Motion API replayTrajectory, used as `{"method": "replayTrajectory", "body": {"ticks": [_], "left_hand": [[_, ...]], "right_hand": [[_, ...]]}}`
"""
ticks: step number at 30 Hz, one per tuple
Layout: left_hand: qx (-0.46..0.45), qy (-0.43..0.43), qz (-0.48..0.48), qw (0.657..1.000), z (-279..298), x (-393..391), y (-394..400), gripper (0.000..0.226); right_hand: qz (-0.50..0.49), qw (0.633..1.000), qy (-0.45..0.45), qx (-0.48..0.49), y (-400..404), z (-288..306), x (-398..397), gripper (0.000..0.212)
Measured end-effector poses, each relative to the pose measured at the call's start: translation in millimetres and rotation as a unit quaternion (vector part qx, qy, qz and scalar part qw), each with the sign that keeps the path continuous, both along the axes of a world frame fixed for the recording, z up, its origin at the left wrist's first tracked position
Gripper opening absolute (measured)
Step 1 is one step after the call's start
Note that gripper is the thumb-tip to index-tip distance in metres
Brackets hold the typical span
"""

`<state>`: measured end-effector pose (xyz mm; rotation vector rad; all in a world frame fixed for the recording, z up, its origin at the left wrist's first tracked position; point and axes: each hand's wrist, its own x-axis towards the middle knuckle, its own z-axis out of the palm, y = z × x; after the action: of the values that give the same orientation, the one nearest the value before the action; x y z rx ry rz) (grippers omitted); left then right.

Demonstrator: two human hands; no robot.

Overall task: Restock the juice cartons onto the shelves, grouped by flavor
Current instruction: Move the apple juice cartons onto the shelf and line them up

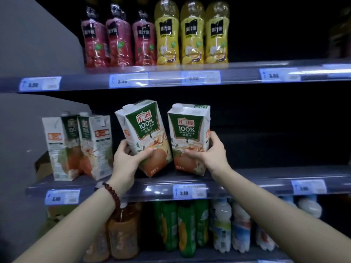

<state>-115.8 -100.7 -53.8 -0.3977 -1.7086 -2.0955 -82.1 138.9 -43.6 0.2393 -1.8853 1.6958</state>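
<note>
Placing step, middle shelf [247, 179]. Left hand [125, 160] gripping a tilted apple carton [144, 137]; right hand [212, 152] gripping a second carton [190, 139], nearly upright. Next, probably: straighten, slide left beside the two standing cartons [79, 147], left of the left hand.

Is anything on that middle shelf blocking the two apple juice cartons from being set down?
Nothing visible. The left hand holds a tilted carton, the right hand another carton. The middle shelf looks bare beneath and right; two shelved cartons stand left.
</note>
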Motion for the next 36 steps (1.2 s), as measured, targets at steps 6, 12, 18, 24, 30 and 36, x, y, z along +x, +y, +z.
{"method": "replayTrajectory", "body": {"ticks": [6,12,18,24,30,36], "left_hand": [[-0.017,0.030,-0.080,0.996,13,15,54,0.070],[-0.024,0.024,-0.147,0.989,25,25,117,0.074],[-0.034,0.018,-0.190,0.981,31,29,191,0.073],[-0.017,0.007,-0.204,0.979,30,40,280,0.062],[0.008,-0.011,-0.191,0.982,25,55,367,0.062],[0.016,-0.035,-0.174,0.984,29,56,418,0.060]], "right_hand": [[-0.004,1.000,0.005,-0.008,54,9,27,0.069],[0.022,0.999,-0.013,-0.030,123,8,55,0.067],[0.034,0.997,-0.021,-0.059,199,8,70,0.068],[0.046,0.997,-0.025,-0.055,288,13,77,0.068],[0.053,0.996,-0.045,-0.061,374,13,81,0.064],[0.050,0.993,-0.071,-0.081,421,19,77,0.077]]}}
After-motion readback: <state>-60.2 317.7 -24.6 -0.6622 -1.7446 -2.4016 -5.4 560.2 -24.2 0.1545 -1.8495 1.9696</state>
